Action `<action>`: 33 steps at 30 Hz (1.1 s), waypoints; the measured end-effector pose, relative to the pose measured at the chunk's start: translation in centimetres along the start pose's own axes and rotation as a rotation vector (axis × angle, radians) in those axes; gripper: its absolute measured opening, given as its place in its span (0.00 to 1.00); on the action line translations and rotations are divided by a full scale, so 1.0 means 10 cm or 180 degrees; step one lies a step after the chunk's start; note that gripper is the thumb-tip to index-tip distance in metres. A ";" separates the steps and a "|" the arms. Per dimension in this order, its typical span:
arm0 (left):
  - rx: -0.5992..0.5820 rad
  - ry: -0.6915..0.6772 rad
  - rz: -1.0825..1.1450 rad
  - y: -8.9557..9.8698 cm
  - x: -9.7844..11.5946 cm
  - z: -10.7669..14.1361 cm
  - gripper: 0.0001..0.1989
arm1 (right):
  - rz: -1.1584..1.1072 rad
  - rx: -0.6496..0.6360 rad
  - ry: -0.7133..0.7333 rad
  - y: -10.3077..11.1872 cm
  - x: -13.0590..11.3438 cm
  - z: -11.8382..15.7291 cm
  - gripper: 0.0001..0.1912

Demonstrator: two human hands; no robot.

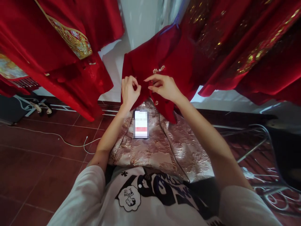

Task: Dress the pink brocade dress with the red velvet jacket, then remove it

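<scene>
A dark red garment (pixel 138 61) hangs in front of me, with flower-shaped beaded buttons (pixel 159 69) on its front and another beaded button (pixel 156 103) lower down. My left hand (pixel 130 91) is at the garment's left part, thumb and forefinger pinched in a ring; whatever they hold is too small to make out. To its right, my right hand (pixel 166 87) is over the garment's front edge, just below the upper buttons. Its thumb and forefinger are apart, with a small red bit of the garment showing between them. The fingers of both hands point toward each other.
A lit phone (pixel 141 124) lies on shiny patterned pinkish fabric (pixel 150 153) across my lap. Red garments with gold trim (pixel 70 37) hang at left, sequined ones (pixel 251 56) at right. A white cable (pixel 70 143) crosses the tiled floor. A metal-framed chair (pixel 265 131) stands at right.
</scene>
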State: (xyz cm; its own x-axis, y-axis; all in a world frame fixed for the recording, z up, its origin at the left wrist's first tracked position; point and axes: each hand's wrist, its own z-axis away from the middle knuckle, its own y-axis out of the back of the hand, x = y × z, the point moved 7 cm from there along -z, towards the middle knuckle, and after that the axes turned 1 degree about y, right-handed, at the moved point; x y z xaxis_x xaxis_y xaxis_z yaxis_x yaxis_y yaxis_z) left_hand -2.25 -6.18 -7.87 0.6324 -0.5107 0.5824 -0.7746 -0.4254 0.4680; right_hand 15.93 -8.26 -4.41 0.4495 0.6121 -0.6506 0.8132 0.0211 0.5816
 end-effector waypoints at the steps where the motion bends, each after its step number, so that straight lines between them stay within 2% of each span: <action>1: -0.0003 0.0094 -0.0078 0.00 -0.08 -0.01 0.09 | 0.0036 0.0027 0.0010 0.01 0.02 0.00 0.18; 2: -0.0148 0.0246 -0.0144 -0.03 -0.19 -0.02 0.11 | 0.0071 0.0063 0.0007 0.02 0.05 0.00 0.20; 3: -0.0452 0.0434 -0.0186 -0.09 -0.29 -0.01 0.12 | 0.0099 0.0107 -0.0007 0.04 0.08 0.01 0.21; 5: -0.1368 0.0761 -0.0175 -0.28 -0.44 0.07 0.14 | 0.0117 0.0203 -0.0044 0.06 0.14 0.00 0.27; 7: -0.2111 0.0811 -0.0064 -0.49 -0.43 0.22 0.15 | 0.0086 0.0258 -0.0044 0.06 0.17 -0.02 0.33; 8: -0.2237 0.0746 -0.0011 -0.56 -0.39 0.28 0.15 | 0.0064 0.0259 -0.0029 0.05 0.16 -0.04 0.35; 12: -0.1902 0.0502 0.0108 -0.72 -0.26 0.38 0.20 | 0.0011 0.0195 0.0035 -0.01 0.09 -0.10 0.36; 16: -0.2024 0.0628 0.0698 -0.73 -0.38 0.31 0.09 | 0.0087 0.0339 0.0000 0.04 0.13 -0.08 0.34; 17: -0.1850 0.0637 0.0727 -0.67 -0.45 0.24 0.07 | 0.0128 0.0414 -0.0011 0.07 0.17 -0.07 0.33; 19: -0.1157 0.0599 0.0560 -0.49 -0.64 0.07 0.06 | 0.0208 0.0546 0.0030 0.13 0.23 -0.06 0.29; 21: -0.0437 0.0528 0.0435 -0.35 -0.82 -0.06 0.11 | 0.0272 0.0627 0.0175 0.16 0.28 -0.05 0.25; 22: -0.0241 0.0467 0.0483 -0.32 -0.89 -0.10 0.14 | 0.0296 0.0641 0.0269 0.16 0.29 -0.05 0.23; 23: -0.0169 0.0379 0.0593 -0.34 -0.96 -0.12 0.18 | 0.0314 0.0636 0.0365 0.15 0.30 -0.06 0.21; 25: -0.0272 0.0178 0.0852 -0.42 -1.04 -0.13 0.22 | 0.0343 0.0581 0.0535 0.11 0.28 -0.06 0.18; 27: -0.0408 0.0044 0.0962 -0.49 -1.10 -0.12 0.23 | 0.0371 0.0474 0.0645 0.05 0.25 -0.07 0.15; 33: -0.0420 -0.0046 0.0899 -0.54 -1.13 -0.06 0.26 | 0.0358 0.0319 0.0662 -0.04 0.18 -0.04 0.12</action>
State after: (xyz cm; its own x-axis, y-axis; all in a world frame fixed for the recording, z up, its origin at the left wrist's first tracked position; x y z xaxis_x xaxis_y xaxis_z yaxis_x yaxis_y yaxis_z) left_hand -5.23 2.35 -16.59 0.3914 -0.6059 0.6926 -0.9135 -0.1649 0.3719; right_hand 16.24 -6.87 -5.61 0.4619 0.7558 -0.4641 0.7996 -0.1284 0.5866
